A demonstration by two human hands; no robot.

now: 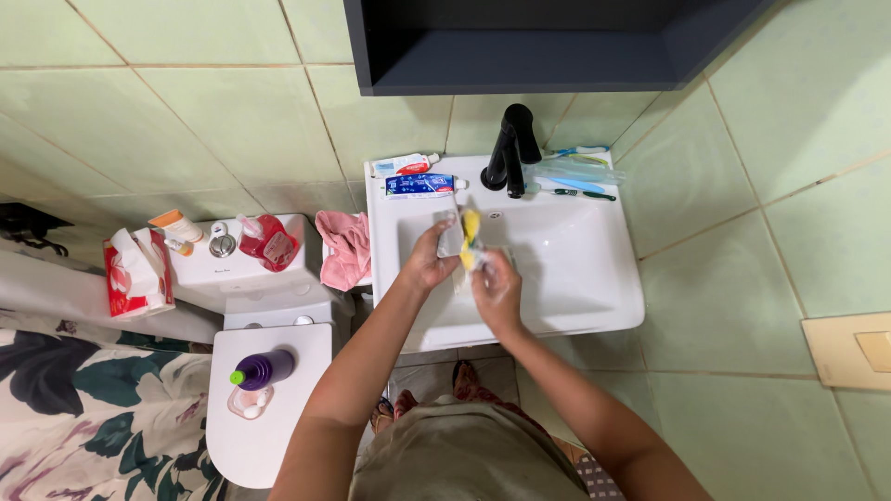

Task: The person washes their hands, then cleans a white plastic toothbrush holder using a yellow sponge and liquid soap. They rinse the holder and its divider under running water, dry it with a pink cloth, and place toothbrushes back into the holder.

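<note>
I look down at a white wash basin [594, 278] with a black tap [512, 148]. My left hand [429, 262] holds a small pale grey object [451, 237] over the bowl. My right hand [497, 286], wet and soapy, presses a yellow sponge [471, 228] against that object. Both hands meet over the left half of the bowl, below the tap. The exact kind of the grey object is hard to tell.
Two toothpaste tubes [419, 186] lie on the basin's back rim, toothbrushes [575, 172] right of the tap. A pink cloth [345, 249] hangs at the basin's left. The toilet tank [243, 278] carries a red bottle [267, 243]; a purple bottle [264, 369] lies on the lid. A dark cabinet [520, 46] hangs above.
</note>
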